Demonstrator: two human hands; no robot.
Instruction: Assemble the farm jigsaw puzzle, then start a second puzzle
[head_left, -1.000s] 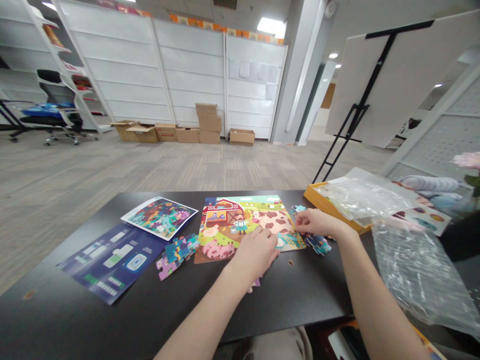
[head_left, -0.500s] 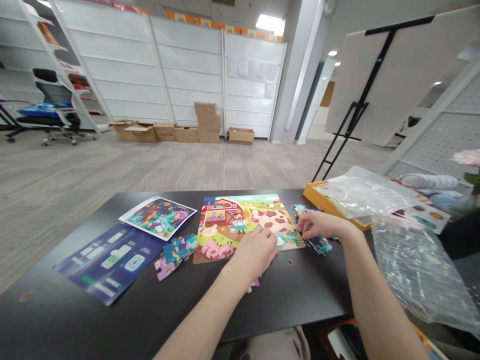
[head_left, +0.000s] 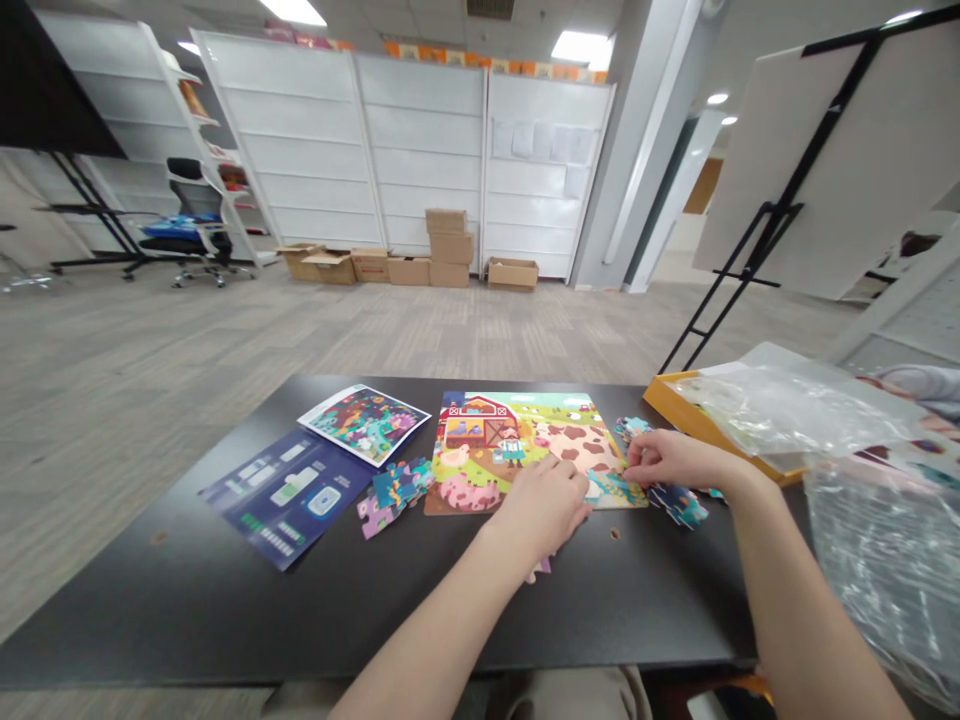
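Observation:
A farm-scene jigsaw puzzle (head_left: 480, 435), showing a barn, a cow and a pig, lies on the black table. My left hand (head_left: 544, 505) rests palm down across its lower edge, fingers lying on the picture. Purple-pink jigsaw pieces (head_left: 538, 570) poke out from under that hand. At the puzzle's right edge, my right hand (head_left: 664, 462) has its fingers pinched together; anything between them is hidden. Beside and below it lies a pile of dark blue jigsaw pieces (head_left: 681, 505). Another cluster of blue and purple pieces (head_left: 394, 495) sits left of the puzzle.
A picture sheet (head_left: 367, 425) and a dark blue leaflet (head_left: 281, 500) lie on the table's left (head_left: 247, 620). To the right is a yellow box (head_left: 690, 425) holding clear plastic, with a plastic bag (head_left: 877, 550) nearer me. An easel-like stand (head_left: 757, 250) rises behind the box.
The view has turned left, so everything sits further right in the picture. Both hands keep nearly the same places and poses at the puzzle.

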